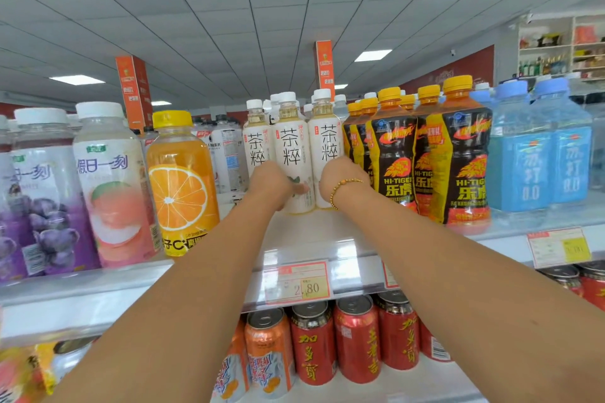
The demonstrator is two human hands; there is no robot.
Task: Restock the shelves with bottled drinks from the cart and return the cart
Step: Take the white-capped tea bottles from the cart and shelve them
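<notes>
Three white-labelled tea bottles with white caps stand in a row at the back of the top shelf [304, 232]. My left hand [271, 185] is wrapped around the lower part of the middle tea bottle [293, 147]. Around the base of the right tea bottle [327, 141] closes my right hand [339, 180], which wears a gold bead bracelet. The left tea bottle [257, 141] stands just behind my left hand. Both arms reach forward over the shelf edge. The cart is out of view.
Left of the gap stand an orange juice bottle [181, 183], a peach drink [111, 186] and a grape drink [39, 199]. Black Hi-Tiger bottles [458, 157] and blue soda water bottles [537, 147] stand to the right. Red cans [357, 340] fill the shelf below the price tags [298, 283].
</notes>
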